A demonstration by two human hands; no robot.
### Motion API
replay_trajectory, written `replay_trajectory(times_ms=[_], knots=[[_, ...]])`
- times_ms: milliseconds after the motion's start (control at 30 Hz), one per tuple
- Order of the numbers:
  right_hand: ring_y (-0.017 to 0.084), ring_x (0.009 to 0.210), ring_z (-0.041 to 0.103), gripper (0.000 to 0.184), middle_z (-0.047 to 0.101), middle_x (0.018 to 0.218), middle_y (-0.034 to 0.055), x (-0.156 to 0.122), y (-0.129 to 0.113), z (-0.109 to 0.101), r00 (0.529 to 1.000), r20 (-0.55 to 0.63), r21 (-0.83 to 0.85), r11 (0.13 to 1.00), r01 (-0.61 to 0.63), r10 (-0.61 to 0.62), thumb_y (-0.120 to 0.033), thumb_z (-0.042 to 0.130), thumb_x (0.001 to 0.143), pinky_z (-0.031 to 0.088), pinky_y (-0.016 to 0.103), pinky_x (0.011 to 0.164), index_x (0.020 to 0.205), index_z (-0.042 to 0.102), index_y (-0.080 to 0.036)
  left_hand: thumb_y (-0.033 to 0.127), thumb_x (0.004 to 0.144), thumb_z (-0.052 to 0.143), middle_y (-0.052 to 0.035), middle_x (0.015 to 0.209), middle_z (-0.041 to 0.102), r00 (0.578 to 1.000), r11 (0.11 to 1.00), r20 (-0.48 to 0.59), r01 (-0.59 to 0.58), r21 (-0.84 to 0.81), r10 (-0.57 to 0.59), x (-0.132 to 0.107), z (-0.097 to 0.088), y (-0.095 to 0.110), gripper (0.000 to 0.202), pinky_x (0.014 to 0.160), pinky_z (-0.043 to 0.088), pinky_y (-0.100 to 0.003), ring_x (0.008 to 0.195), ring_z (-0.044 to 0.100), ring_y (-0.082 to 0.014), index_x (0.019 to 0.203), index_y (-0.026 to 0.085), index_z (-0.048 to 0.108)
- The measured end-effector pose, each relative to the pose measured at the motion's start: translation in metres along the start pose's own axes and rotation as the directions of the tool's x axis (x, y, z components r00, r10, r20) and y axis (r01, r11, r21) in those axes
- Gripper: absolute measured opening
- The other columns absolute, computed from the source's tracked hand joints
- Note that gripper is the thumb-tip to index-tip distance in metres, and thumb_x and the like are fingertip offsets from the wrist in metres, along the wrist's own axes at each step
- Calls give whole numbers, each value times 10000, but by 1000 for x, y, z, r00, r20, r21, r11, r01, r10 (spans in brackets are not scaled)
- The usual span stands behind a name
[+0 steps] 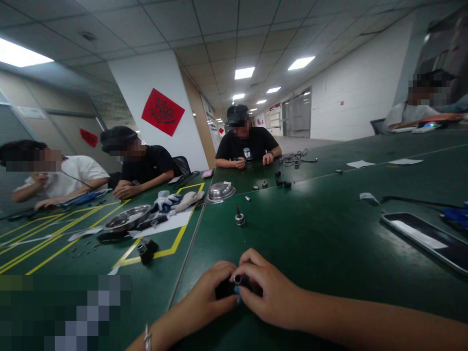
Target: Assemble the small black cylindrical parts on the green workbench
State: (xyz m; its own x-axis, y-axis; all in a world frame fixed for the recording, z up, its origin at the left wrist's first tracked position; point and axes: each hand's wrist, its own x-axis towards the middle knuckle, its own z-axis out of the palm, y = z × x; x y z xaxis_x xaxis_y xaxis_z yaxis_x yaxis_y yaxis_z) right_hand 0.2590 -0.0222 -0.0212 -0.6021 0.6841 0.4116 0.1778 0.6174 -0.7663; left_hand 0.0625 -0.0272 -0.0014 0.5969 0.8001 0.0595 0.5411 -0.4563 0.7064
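Close in front of me, both hands are closed around a dark cylindrical part with a round hollow end facing up. My right hand curls its fingers and thumb about this end. My left hand, with a bracelet at the wrist, grips the part from the other side. A small bit of blue shows between the thumbs; what it is I cannot make out. Most of the part is hidden by my fingers. Farther off on the green table stands a metal piece with a round base and a narrow dark stem.
To the left lie a black fitting, a steel bowl and gloves. An overturned steel bowl sits ahead, near several small metal parts. A phone-like device lies right. Several people sit around the table.
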Motion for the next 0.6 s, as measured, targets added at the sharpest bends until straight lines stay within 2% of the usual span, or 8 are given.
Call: replay_trajectory(times_ms=[133, 300, 400, 500, 600], knots=[[73, 655, 474, 145, 461, 985, 3, 2, 2, 1, 997, -9, 53, 996, -74, 75, -113, 609, 788, 402, 203, 578, 909, 565, -181, 225, 815, 612, -34, 994, 609, 1000, 1000, 11, 0, 17, 0, 0, -1, 3, 175, 893, 390, -336, 990, 524, -217, 990, 215, 599], [77, 656, 462, 137, 464, 962, -6, 3, 4, 1, 994, -11, 52, 993, -110, 110, -143, 650, 782, 391, 209, 581, 890, 576, -183, 236, 821, 610, -42, 1012, 610, 1000, 1000, 9, -21, 14, 21, 1, -2, 4, 188, 893, 392, -342, 985, 524, -215, 1008, 217, 598], [91, 684, 473, 252, 464, 984, -1, 2, 3, 1, 993, 10, 39, 992, -120, 119, -162, 678, 762, 405, 221, 603, 981, 561, -203, 256, 819, 609, -46, 1019, 612, 1000, 1000, 9, 0, 2, 0, 0, -1, 5, 200, 884, 397, -346, 978, 532, -219, 1015, 216, 597], [111, 722, 486, 442, 463, 1026, 13, 0, 0, 1, 991, -24, 29, 991, -130, 131, -177, 706, 732, 424, 246, 638, 1115, 490, -222, 231, 812, 602, -47, 1044, 619, 1000, 1000, -4, 19, 1, -19, -1, 0, 3, 204, 880, 407, -347, 983, 539, -220, 1015, 216, 586], [118, 725, 494, 522, 458, 1056, 35, 1, -1, 1, 981, -74, 54, 983, -177, 181, -180, 673, 764, 439, 272, 664, 1211, 406, -223, 232, 820, 586, -48, 1053, 622, 996, 992, -92, 12, 123, 0, 0, -4, -8, 200, 907, 409, -370, 1006, 531, -226, 1019, 225, 583]])
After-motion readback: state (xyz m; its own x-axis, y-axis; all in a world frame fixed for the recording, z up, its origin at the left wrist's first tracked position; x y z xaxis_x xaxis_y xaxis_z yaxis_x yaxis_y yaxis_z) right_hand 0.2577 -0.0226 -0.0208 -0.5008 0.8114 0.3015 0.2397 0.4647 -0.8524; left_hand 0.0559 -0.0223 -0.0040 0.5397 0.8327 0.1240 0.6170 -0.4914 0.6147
